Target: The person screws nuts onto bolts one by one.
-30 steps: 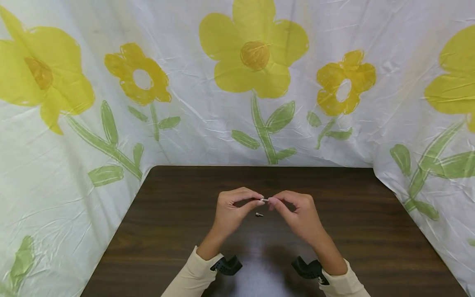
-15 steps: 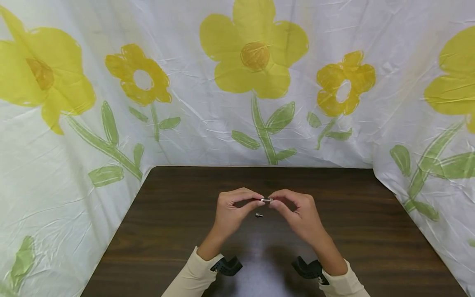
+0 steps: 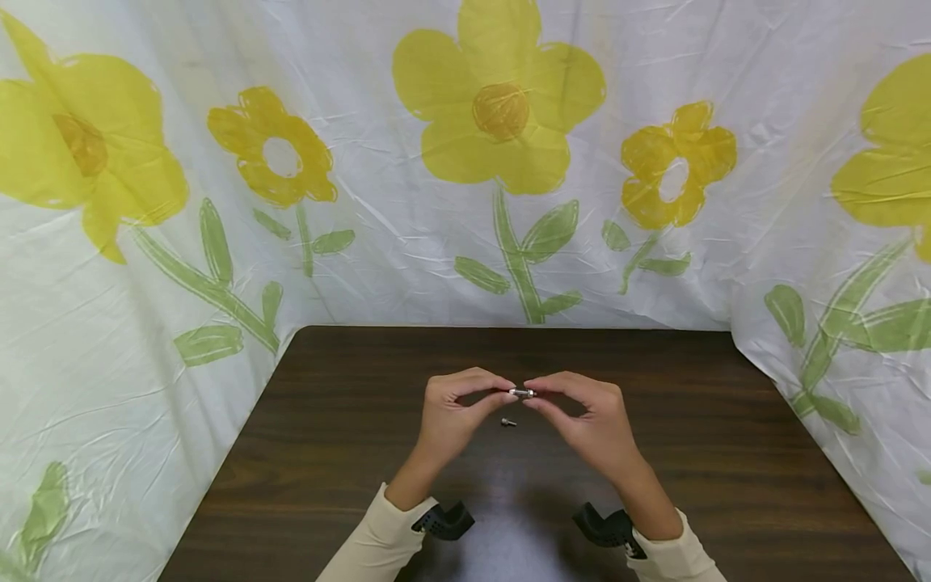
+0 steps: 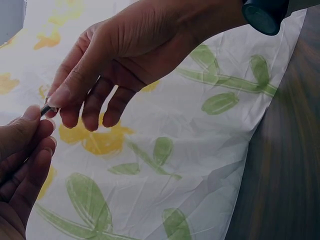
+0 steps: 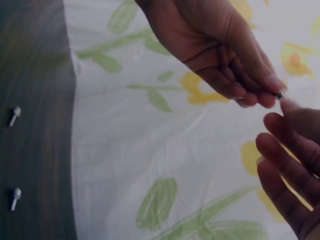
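Between both hands, above the table, is a small metal bolt (image 3: 520,394). My left hand (image 3: 454,412) pinches its left end between thumb and fingertips. My right hand (image 3: 592,414) holds thumb and fingertips around the other end, where a wider piece, possibly a nut, shows. The left wrist view shows the bolt's dark shaft (image 4: 45,109) bridging both thumbs; in the right wrist view fingertips mostly cover it. One loose bolt (image 3: 508,423) lies on the table just below the hands. The right wrist view shows a bolt (image 5: 15,116) and a second bolt (image 5: 16,198) lying apart.
The dark wooden table (image 3: 349,485) ends at a back edge against a white curtain (image 3: 378,267) with printed yellow flowers. Black camera mounts sit on the left wrist (image 3: 444,521) and right wrist (image 3: 607,527), near the cream sleeves.
My right fingertips slide and shift their grip at the bolt's right end, uncovering more of it than a second ago. The left hand and the loose bolt stay in place.
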A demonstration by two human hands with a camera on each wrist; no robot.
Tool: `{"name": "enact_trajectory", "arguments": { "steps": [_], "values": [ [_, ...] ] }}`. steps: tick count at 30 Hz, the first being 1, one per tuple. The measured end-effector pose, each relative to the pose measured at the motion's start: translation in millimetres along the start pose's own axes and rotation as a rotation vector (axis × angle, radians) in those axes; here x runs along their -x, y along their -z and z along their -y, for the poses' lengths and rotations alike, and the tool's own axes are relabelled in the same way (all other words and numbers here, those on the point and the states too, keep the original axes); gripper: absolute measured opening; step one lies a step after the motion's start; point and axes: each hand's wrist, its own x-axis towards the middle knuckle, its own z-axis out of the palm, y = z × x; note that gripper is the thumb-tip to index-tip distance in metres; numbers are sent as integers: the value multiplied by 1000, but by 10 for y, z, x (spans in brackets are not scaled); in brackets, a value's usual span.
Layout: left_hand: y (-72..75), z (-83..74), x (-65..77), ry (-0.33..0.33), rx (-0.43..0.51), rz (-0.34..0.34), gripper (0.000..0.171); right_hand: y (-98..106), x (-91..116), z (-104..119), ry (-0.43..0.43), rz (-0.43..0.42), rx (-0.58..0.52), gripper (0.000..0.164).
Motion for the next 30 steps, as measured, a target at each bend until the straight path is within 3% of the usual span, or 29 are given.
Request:
{"name": "enact_trajectory", "arguments": {
  "steps": [9,17,21,26,30],
  "values": [
    [-23,-9,12,-15,16,6,19,4,24,47,-136,73,-21,20],
    [-36,-11,14,-16,29,10,19,3,44,46,-200,91,28,27],
    [-38,0,23,-14,25,9,20,26,42,62,-226,102,46,18],
    [-29,-34,-4,-6,9,-9,23,53,10,47,-112,52,44,49],
    [-24,-158,-71,-3,-2,-17,20,56,-17,28,-26,22,28,53]
  ]
}}
